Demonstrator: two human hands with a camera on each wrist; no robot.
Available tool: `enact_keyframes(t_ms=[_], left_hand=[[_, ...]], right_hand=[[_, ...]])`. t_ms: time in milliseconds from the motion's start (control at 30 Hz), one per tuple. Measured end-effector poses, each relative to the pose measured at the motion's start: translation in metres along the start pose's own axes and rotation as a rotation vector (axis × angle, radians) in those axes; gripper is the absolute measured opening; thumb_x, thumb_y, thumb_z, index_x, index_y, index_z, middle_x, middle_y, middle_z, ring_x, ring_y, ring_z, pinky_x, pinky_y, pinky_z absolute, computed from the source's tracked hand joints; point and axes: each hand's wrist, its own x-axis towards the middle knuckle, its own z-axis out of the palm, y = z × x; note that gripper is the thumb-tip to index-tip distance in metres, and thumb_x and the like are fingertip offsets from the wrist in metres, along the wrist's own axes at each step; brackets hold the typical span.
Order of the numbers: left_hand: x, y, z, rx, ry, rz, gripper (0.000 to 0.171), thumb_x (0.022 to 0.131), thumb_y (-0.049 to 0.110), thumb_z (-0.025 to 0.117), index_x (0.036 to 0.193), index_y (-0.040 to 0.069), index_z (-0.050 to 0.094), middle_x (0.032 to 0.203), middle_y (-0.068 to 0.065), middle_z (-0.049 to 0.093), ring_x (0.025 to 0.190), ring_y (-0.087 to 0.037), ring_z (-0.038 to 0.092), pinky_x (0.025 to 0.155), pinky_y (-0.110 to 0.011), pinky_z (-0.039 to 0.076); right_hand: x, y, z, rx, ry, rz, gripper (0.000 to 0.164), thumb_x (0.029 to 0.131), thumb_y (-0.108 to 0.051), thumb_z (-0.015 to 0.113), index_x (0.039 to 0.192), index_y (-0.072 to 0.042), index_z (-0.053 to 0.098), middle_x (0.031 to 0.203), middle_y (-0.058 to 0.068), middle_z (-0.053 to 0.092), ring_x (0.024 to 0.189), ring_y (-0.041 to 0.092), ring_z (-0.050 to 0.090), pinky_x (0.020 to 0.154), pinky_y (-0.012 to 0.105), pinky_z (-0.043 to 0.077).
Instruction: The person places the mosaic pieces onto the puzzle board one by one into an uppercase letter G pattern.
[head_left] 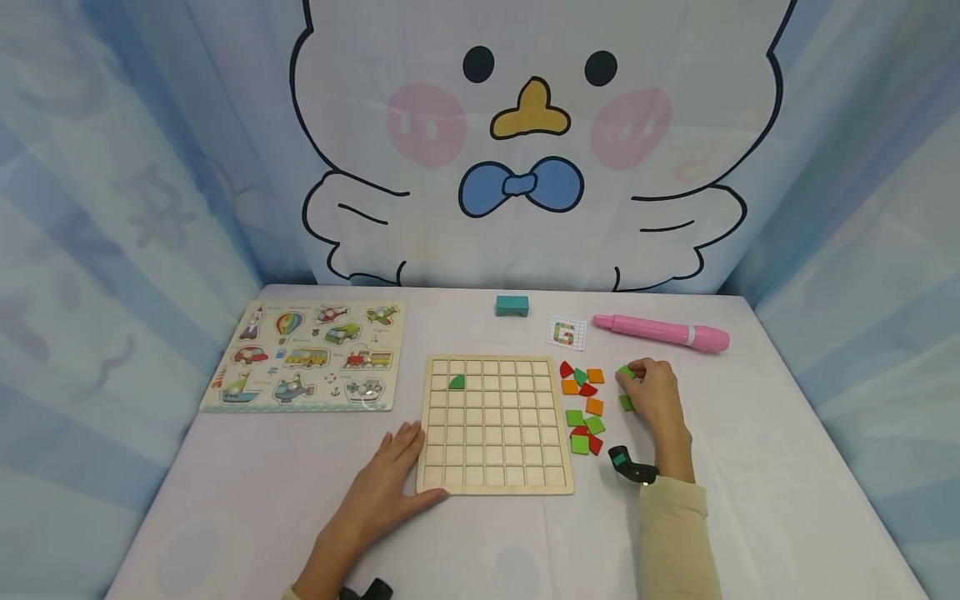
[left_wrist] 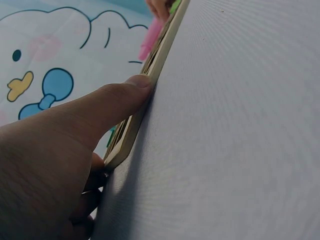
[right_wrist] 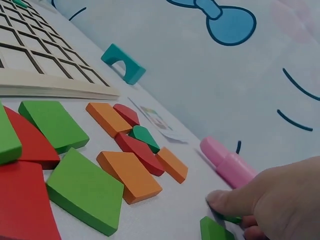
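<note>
The left hand (head_left: 381, 492), fingers straight, touches the pale wooden grid board (head_left: 492, 435) at its 8 o'clock corner on the white worktop (head_left: 765, 517). At 3 o'clock from the board, the right hand (head_left: 656, 393) pinches a light-green flat block (head_left: 624, 371). A dark-green quarter-round block (head_left: 457, 382) sits inside at 11 o'clock.

Rests the left hand (left_wrist: 55, 142) at lower left, with thumb (left_wrist: 117, 97) against the edge of a wooden board (left_wrist: 160, 60) mid-frame; shows a pink stick (left_wrist: 150, 40) near the top, cartoon curtain (left_wrist: 72, 45) upper left, worktop (left_wrist: 235, 125) at right.
</note>
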Motion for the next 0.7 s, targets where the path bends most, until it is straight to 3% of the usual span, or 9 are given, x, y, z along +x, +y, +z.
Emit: enact_keyframes(t_ms=[300, 700], left_hand=[[0.0014, 0.0, 0.0008, 0.01, 0.0, -0.009, 0.095, 0.078, 0.062, 0.076, 0.146, 0.001, 0.049, 0.158, -0.011, 0.043, 0.149, -0.027, 0.037, 0.126, -0.043, 0.029], [0.0004, 0.0, 0.0004, 0.011, -0.003, -0.01, 0.095, 0.078, 0.062, 0.076, 0.147, 0.002, 0.049, 0.158, -0.01, 0.043, 0.149, -0.026, 0.037, 0.126, -0.042, 0.029]], right_hand=[[0.0009, 0.0003, -0.0009, 0.037, 0.027, -0.032, 0.037, 0.099, -0.018, 0.063, 0.129, 0.003, 0.054, 0.113, 0.022, 0.057, 0.099, 0.033, 0.052, 0.084, 0.04, 0.052], [0.0006, -0.0036, 0.0027, 0.032, 0.075, -0.103, 0.032, 0.101, -0.012, 0.055, 0.129, 0.003, 0.056, 0.107, 0.021, 0.06, 0.092, 0.03, 0.053, 0.072, 0.03, 0.049]])
